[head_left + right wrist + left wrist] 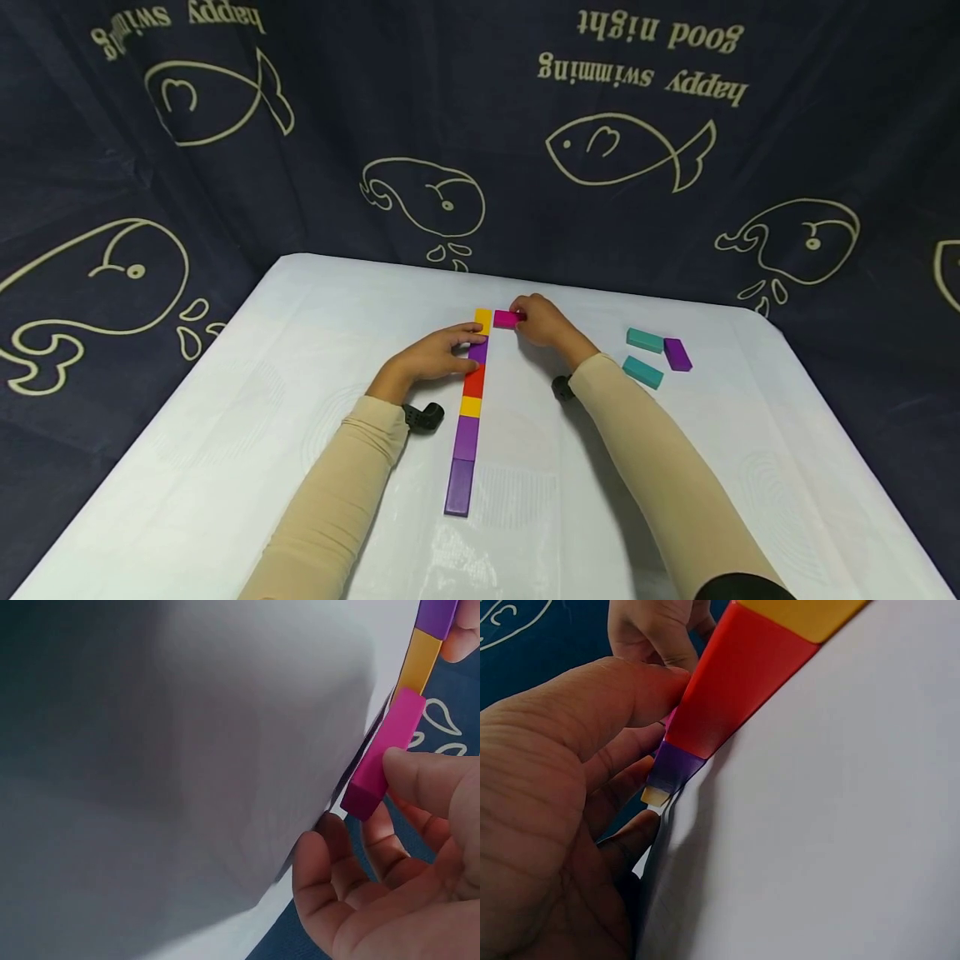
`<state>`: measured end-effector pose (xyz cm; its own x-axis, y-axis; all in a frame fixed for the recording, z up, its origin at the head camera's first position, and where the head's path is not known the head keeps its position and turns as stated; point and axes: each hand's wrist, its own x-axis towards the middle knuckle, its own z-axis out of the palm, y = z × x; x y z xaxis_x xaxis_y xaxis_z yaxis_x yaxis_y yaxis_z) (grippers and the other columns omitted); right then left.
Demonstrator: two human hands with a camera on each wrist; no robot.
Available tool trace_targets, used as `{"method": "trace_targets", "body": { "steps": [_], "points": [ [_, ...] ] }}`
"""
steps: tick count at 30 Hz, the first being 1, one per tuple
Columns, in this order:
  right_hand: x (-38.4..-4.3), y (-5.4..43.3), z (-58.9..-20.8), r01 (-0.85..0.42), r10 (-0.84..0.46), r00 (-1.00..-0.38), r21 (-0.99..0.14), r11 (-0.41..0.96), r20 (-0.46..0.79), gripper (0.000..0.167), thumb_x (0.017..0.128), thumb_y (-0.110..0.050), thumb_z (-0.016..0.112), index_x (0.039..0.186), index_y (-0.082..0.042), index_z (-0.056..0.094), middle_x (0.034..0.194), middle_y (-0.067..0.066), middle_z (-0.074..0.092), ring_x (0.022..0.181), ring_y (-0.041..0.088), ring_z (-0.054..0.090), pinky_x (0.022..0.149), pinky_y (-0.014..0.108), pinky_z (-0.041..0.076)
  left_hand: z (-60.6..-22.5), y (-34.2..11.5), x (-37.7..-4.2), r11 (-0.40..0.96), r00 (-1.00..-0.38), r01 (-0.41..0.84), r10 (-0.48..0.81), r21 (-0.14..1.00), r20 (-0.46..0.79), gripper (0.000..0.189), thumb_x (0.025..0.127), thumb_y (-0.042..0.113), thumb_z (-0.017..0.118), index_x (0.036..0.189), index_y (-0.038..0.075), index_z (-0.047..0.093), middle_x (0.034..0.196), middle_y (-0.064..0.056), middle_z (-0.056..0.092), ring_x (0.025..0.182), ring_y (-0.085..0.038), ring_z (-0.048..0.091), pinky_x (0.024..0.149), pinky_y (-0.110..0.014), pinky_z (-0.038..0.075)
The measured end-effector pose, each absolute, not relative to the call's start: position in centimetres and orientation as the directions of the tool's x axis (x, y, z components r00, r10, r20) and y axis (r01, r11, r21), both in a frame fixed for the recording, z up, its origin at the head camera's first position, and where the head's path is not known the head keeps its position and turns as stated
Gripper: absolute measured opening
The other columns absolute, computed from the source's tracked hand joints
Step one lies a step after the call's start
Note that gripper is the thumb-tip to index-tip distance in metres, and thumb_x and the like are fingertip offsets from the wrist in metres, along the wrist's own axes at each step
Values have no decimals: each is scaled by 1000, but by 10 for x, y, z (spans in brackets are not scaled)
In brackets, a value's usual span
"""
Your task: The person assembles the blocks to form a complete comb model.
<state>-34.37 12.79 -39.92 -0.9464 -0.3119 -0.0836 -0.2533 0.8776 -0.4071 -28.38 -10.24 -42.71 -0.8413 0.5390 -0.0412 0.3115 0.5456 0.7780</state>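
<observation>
A straight row of coloured blocks runs lengthwise on the table. From the near end it goes purple block (460, 487), lighter purple block (466, 438), small yellow block (470, 407), red block (473, 382), purple block (476, 353) and yellow block (483, 322). My left hand (437, 353) rests along the row's left side, thumb by the red block and fingertips over the far purple and yellow ones. With thumb and fingers my right hand (542, 320) pinches a magenta block (386, 754). That block's end is right beside the far yellow block (421, 661).
To the right lie two teal blocks, a farther one (645, 340) and a nearer one (642, 372), with a purple block (677, 355) beside them. The white-covered table (247, 433) ends at a dark blue curtain (495, 100) with fish drawings.
</observation>
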Motion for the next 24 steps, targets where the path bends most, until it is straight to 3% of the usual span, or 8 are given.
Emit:
{"method": "trace_targets", "body": {
  "steps": [24],
  "points": [
    [-341,121,-400,-251,-309,-946,-381,890,-99,31,96,-6,60,127,-5,62,112,16,57,100,28,54,91,38,49,-429,-104,-285,551,-842,311,538,775,-44,54,91,22,71,143,14,56,158,4,36,147,-20,26,119,-41,22]
  ]
}}
